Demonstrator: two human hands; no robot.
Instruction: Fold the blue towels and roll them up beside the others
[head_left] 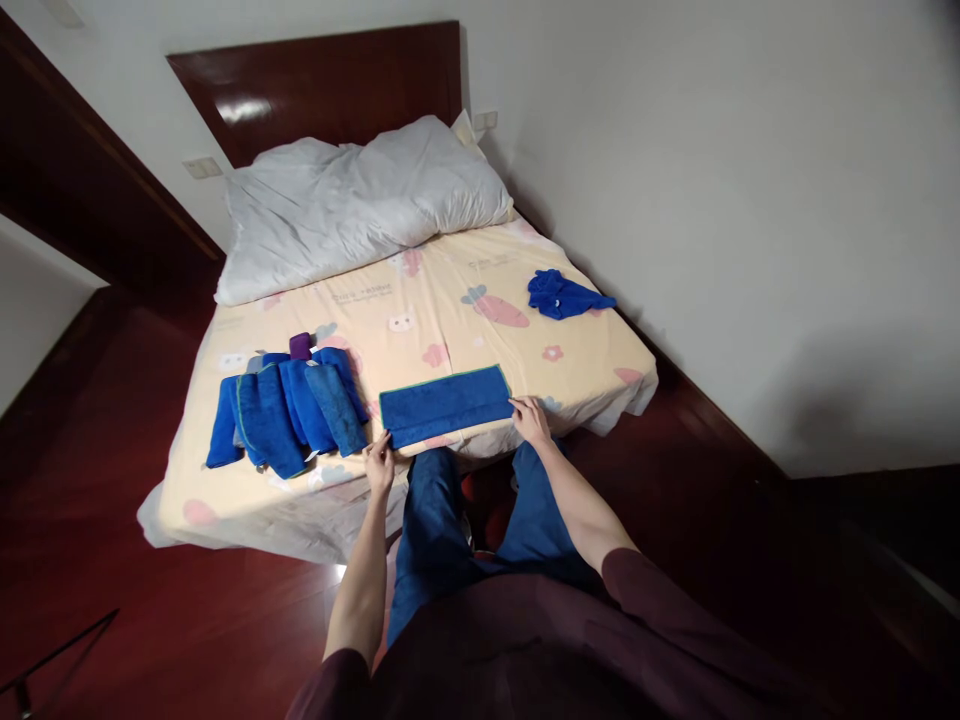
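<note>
A blue towel (446, 405) with a green edge lies as a long flat strip near the front edge of the bed, its near side folded over. My left hand (380, 465) pinches its near left corner. At the right end, my right hand (531, 418) grips the towel's edge between thumb and fingers. Left of the towel sits a group of rolled or folded blue towels (289, 410), with a small purple cloth (301, 346) on their far side. A crumpled blue cloth (562, 295) rests farther back on the right part of the bed.
The bed (420, 320) has a cream sheet printed with carrots and rabbits. A grey-white pillow or quilt (360, 205) lies against the dark wooden headboard (337, 90). A white wall (720, 220) runs along the right, and dark red floor (202, 630) surrounds the bed.
</note>
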